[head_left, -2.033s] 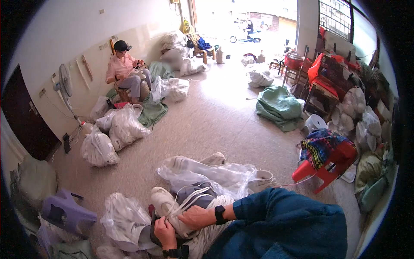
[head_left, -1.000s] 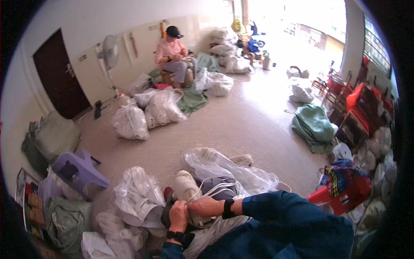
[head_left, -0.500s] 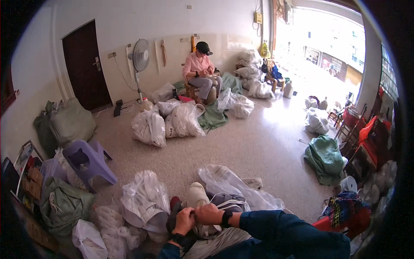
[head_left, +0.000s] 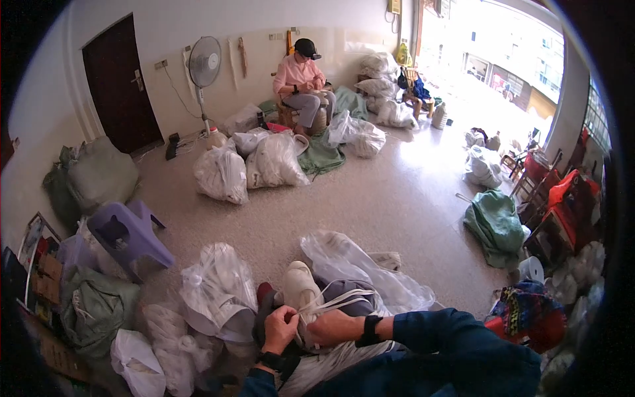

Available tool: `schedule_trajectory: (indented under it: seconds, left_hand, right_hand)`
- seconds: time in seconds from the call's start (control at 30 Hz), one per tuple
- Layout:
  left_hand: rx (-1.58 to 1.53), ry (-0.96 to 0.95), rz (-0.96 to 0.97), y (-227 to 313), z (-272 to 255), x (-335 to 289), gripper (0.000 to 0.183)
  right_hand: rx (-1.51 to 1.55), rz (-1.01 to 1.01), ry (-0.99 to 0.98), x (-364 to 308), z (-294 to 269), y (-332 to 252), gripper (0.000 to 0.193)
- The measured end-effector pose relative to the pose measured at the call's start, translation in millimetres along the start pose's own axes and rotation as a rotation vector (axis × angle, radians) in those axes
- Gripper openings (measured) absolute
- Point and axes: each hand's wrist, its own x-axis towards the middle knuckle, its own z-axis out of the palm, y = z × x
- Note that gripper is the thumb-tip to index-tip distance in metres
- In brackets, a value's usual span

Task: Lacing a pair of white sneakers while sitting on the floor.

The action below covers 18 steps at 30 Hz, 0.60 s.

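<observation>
In front of me a white shoe (head_left: 300, 286) points away, with pale shoelaces (head_left: 334, 303) looped to its right. My left hand (head_left: 280, 328) is at its left side, thumb and fingertips pinched together on a lace. Just to the right, my right hand (head_left: 335, 328) is closed over the shoe's opening, apart from the left; the lace seems to run into its fingers, which are partly hidden. Both wrists wear black bands. Beneath my right forearm lies a bundle of pale laces (head_left: 334, 364). A greyish-purple cloth-like thing (head_left: 352, 299) sits beside the shoe.
A clear plastic bag (head_left: 370, 268) lies ahead; filled bags (head_left: 218, 281) stand at left by a purple stool (head_left: 122, 231). Across the floor a person (head_left: 304, 86) sits among white sacks (head_left: 274, 162) beside a fan (head_left: 205, 63). Right are a green sack (head_left: 495, 225) and red chairs (head_left: 569, 212).
My hands were close together over the shoe; the right one has drawn away to the right. The laces have shifted beside the shoe. The whole view has tilted slightly.
</observation>
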Motion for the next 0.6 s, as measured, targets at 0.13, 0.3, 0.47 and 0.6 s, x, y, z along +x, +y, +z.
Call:
schedule_trajectory:
  seconds: [0.13, 0.3, 0.47, 0.6]
  left_hand:
    - [0.054, 0.005, -0.011, 8, -1, -1, 0.017]
    - [0.088, 0.097, 0.049, 23, 4, -6, 0.015]
    - [0.038, 0.080, 0.001, 11, 8, -1, 0.011]
    - [0.067, 0.059, -0.017, 7, 10, -3, 0.011]
  right_hand:
    - [0.249, -0.008, 0.505, 13, 1, 14, 0.018]
    - [1.442, 0.567, 0.164, 20, 5, 8, 0.032]
    - [1.213, 0.264, -0.376, -55, 13, 28, 0.041]
    - [1.275, 0.397, -0.344, -90, 3, 26, 0.036]
